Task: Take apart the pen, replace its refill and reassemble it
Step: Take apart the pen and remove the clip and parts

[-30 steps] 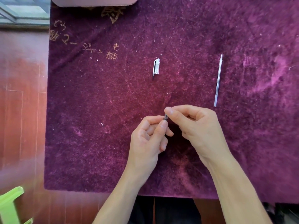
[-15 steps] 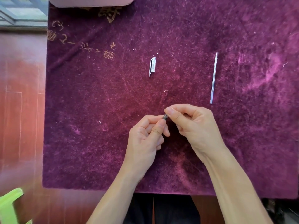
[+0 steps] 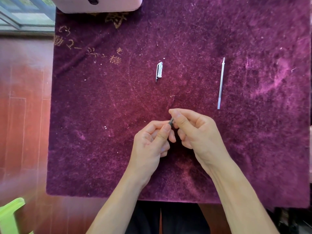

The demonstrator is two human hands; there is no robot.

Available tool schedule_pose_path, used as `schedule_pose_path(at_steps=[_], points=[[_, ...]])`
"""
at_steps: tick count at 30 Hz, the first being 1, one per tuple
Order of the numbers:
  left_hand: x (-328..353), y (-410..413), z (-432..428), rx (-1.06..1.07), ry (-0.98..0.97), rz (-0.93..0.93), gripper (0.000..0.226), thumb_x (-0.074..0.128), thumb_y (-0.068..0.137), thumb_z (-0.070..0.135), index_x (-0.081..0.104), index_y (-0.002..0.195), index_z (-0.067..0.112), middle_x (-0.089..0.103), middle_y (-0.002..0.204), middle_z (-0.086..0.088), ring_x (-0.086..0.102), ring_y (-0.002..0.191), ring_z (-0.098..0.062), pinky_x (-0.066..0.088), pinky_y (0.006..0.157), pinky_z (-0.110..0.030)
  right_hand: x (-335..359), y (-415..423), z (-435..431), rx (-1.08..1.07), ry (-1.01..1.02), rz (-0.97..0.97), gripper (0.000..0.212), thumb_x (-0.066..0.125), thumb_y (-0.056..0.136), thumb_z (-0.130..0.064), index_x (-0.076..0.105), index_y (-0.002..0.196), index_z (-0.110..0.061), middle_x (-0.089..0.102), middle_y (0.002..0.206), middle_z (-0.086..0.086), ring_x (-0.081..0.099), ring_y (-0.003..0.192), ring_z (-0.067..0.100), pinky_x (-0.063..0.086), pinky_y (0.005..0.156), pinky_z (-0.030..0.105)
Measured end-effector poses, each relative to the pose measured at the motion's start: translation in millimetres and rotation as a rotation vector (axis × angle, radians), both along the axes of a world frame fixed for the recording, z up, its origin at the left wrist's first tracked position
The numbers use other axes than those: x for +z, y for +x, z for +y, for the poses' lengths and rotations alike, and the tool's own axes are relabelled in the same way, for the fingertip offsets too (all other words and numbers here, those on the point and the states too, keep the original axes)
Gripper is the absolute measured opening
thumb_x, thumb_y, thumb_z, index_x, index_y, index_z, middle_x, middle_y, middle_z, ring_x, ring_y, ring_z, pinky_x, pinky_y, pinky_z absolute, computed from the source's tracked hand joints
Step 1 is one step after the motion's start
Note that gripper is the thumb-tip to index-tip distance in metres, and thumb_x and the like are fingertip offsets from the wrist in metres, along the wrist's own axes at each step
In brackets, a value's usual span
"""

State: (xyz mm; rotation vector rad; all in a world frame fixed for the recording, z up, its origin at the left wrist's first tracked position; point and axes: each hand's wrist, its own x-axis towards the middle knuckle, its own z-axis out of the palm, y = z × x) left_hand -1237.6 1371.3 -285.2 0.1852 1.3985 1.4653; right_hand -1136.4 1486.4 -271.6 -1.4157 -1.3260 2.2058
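Purple velvet cloth [image 3: 118,149] covers my desk, gold characters stitched far up-left of my hands, red-brown wooden floor [image 3: 23,115] past its left edge. My left hand [image 3: 150,146] and right hand [image 3: 197,134] meet, both pinching a small dark pen piece [image 3: 171,122]; its axis I can't tell. The refill [image 3: 221,83] lies up-right of my right hand, long axis running away from me, tip far. The clear cap [image 3: 159,71] lies above my hands. Since a moment ago, the hands have barely moved.

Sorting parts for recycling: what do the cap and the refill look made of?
Cap: looks like clear glossy plastic, see-through with bright glints; the clip could be metal. Refill: thin pale translucent tube, probably plastic, with a small tip that may be metal.
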Motion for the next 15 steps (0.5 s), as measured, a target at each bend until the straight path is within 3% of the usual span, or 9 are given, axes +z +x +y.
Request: schedule_pose_path(at_steps=[4, 11, 15], points=[[-0.3, 0.1, -0.6, -0.034, -0.003, 0.028, 0.019, 0.059, 0.103, 0.024, 0.071, 0.109, 0.01, 0.065, 0.076, -0.004, 0.038, 0.048, -0.006, 0.033, 0.044, -0.019, -1.5, 2.7, -2.7, -0.025, 0.057, -0.008, 0.013, 0.078, 0.096, -0.027, 0.079, 0.098, -0.014, 0.065, 0.058, -0.013, 0.054, 0.048, -0.003, 0.043, 0.049, 0.01], [-0.6, 0.9, -1.4, -0.017, 0.008, 0.029, 0.021, 0.058, 0.103, 0.022, 0.069, 0.111, 0.006, 0.065, 0.076, -0.005, 0.038, 0.048, -0.006, 0.032, 0.044, -0.019, 1.5, 5.6, 3.2, 0.052, 0.043, -0.001, 0.015, 0.07, 0.102, -0.032, 0.084, 0.107, -0.026, 0.061, 0.062, -0.02, 0.042, 0.05, -0.002, 0.036, 0.044, 0.012], [-0.5, 1.0, -1.7, -0.022, 0.006, 0.038, 0.018, 0.058, 0.104, 0.022, 0.072, 0.109, 0.012, 0.065, 0.075, -0.004, 0.038, 0.048, -0.006, 0.031, 0.043, -0.019, 0.4, 7.2, 3.7, 0.043, 0.063, -0.036, 0.013, 0.076, 0.098, -0.034, 0.083, 0.098, -0.022, 0.058, 0.055, -0.019, 0.041, 0.048, 0.0, 0.035, 0.044, 0.014]])
